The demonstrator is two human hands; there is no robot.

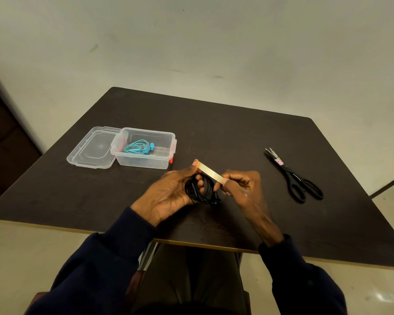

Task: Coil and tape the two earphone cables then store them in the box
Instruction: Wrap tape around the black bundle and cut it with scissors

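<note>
My left hand (168, 192) curled round the coiled black earphone cable (201, 189) so its loops could not spring apart, one fingertip carrying an end of the pale strip of tape (208, 172). My right hand (243, 185) pinched the other end, stretching it taut above the coil, ready for wrapping. The coiled turquoise earphones (138, 147) lay in the open clear plastic box (143, 162), off to my left.

Left hand (168, 192) gripped a coiled black earphone cable (201, 189) at frame centre, above the dark surface (237, 137). A strip of tape (210, 172) stretched taut from the left fingers (195, 163) to the right hand (243, 185), which pinched its other end. Clear box (162, 161) sat open at left of centre, blue earphone cable (138, 147) inside, lid (90, 147) beside it. Black scissors (293, 176) lay at right.
</note>
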